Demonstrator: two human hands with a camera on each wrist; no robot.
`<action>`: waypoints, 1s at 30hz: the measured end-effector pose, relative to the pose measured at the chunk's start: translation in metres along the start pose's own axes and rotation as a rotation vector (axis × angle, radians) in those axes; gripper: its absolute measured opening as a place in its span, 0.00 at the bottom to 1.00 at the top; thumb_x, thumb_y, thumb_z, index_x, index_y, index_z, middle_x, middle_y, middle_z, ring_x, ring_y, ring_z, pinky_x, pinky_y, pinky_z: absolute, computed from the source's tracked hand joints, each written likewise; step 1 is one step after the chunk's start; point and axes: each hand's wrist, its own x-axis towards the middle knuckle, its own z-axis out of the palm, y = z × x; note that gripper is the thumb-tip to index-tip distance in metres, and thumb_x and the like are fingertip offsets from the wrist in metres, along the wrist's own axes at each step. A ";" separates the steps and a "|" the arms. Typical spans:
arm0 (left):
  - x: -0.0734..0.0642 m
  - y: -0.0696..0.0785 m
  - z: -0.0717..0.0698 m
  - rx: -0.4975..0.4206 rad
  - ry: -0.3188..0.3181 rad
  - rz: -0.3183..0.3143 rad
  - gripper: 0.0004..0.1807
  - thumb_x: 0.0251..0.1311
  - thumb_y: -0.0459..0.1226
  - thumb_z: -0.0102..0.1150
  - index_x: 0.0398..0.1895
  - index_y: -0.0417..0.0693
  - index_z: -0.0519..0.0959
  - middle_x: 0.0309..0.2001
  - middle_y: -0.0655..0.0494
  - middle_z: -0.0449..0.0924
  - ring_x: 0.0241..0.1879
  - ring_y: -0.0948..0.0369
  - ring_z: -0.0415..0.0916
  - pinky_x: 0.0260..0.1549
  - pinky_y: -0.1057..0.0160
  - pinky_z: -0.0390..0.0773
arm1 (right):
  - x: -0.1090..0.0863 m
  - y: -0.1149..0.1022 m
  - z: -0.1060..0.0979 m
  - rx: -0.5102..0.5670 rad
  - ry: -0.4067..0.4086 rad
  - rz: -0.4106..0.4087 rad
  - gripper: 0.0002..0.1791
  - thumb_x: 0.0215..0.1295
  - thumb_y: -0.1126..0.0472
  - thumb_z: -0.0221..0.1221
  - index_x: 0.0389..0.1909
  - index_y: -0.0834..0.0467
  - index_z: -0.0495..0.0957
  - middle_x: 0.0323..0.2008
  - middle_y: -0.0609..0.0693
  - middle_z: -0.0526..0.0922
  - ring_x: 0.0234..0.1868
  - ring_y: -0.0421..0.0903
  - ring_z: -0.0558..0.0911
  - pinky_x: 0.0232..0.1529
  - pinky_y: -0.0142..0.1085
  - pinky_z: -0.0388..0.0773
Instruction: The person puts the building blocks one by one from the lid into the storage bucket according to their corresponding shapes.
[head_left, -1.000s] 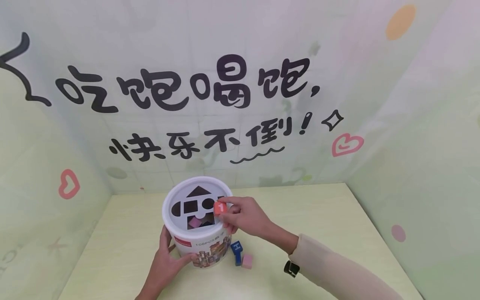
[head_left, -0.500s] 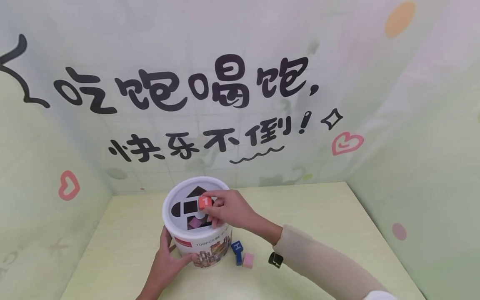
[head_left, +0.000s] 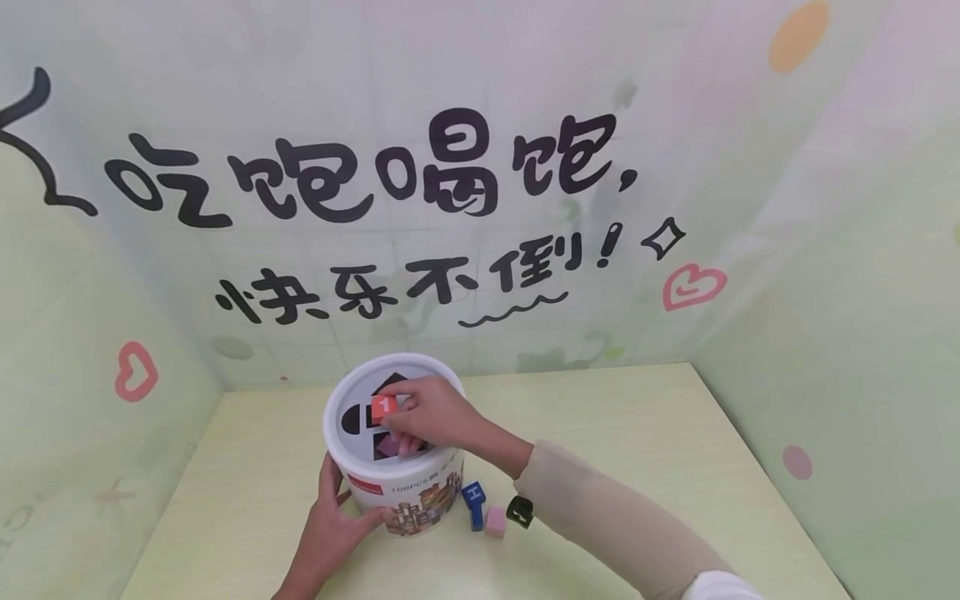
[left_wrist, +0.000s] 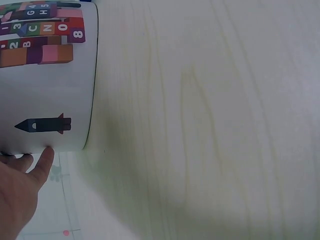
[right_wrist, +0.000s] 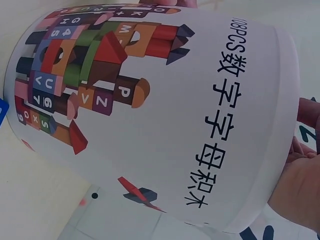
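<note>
A white toy-block bucket (head_left: pixel 411 500) with a printed side stands on the table, its lid (head_left: pixel 335 442) cut with shaped holes. My left hand (head_left: pixel 332 525) grips the bucket's left side low down, thumb in front; in the left wrist view the fingers (left_wrist: pixel 44 167) touch its printed wall. Between thumb and fingers my right hand (head_left: pixel 438 415) pinches an orange-red cube (head_left: pixel 384 407) marked with a white 1. That cube is over the square hole and hides most of it. A pinkish-purple block (head_left: pixel 387 446) shows in the hole nearer the front.
Right of the bucket lie a blue block (head_left: pixel 473 494) lettered H, another blue block (head_left: pixel 477 520) and a pink block (head_left: pixel 495 522). The pale wooden table (head_left: pixel 600 467) is enclosed by printed walls (head_left: pixel 825 333) at the back and sides.
My right hand has moved left across the lid with the orange-red cube, from the right rim to the square hole. The left hand and the bucket have stayed put.
</note>
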 end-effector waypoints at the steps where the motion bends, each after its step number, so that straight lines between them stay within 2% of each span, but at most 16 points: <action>1: 0.000 0.000 0.000 -0.001 -0.002 0.001 0.66 0.36 0.44 0.75 0.69 0.71 0.31 0.70 0.51 0.41 0.66 0.50 0.45 0.53 0.46 0.66 | 0.002 0.000 0.001 -0.002 -0.001 0.000 0.18 0.56 0.67 0.60 0.49 0.61 0.75 0.15 0.54 0.79 0.13 0.48 0.79 0.17 0.41 0.79; 7: 0.000 0.002 0.000 0.000 -0.008 -0.006 0.65 0.37 0.46 0.74 0.69 0.71 0.31 0.70 0.51 0.41 0.66 0.50 0.44 0.53 0.45 0.65 | 0.010 0.000 0.005 -0.082 0.009 0.045 0.16 0.55 0.66 0.61 0.46 0.59 0.77 0.12 0.49 0.78 0.12 0.46 0.78 0.15 0.39 0.78; 12: 0.000 0.001 0.001 0.018 -0.005 -0.010 0.65 0.37 0.46 0.74 0.69 0.71 0.32 0.70 0.50 0.41 0.66 0.49 0.45 0.52 0.45 0.66 | 0.015 -0.001 0.008 -0.118 0.010 0.092 0.16 0.54 0.64 0.63 0.45 0.58 0.78 0.13 0.51 0.79 0.10 0.45 0.78 0.13 0.36 0.77; 18: 0.000 -0.002 0.000 0.005 0.005 0.023 0.66 0.37 0.42 0.75 0.69 0.67 0.32 0.70 0.46 0.42 0.66 0.48 0.46 0.52 0.45 0.66 | 0.017 0.000 0.009 -0.159 0.011 0.081 0.18 0.56 0.63 0.62 0.49 0.59 0.77 0.11 0.47 0.78 0.10 0.43 0.78 0.15 0.36 0.78; 23: 0.000 -0.004 0.000 0.004 0.009 0.026 0.66 0.37 0.42 0.75 0.69 0.67 0.32 0.70 0.45 0.41 0.65 0.48 0.45 0.52 0.44 0.65 | 0.017 0.000 0.008 -0.117 0.002 0.069 0.18 0.56 0.64 0.61 0.49 0.60 0.76 0.12 0.50 0.79 0.11 0.46 0.78 0.14 0.35 0.77; 30: 0.000 0.000 0.000 0.002 0.011 0.010 0.66 0.37 0.43 0.75 0.69 0.70 0.32 0.70 0.49 0.41 0.66 0.50 0.45 0.52 0.45 0.66 | 0.013 0.000 0.003 0.039 0.000 0.046 0.18 0.57 0.65 0.60 0.49 0.64 0.75 0.16 0.57 0.80 0.16 0.53 0.80 0.16 0.38 0.78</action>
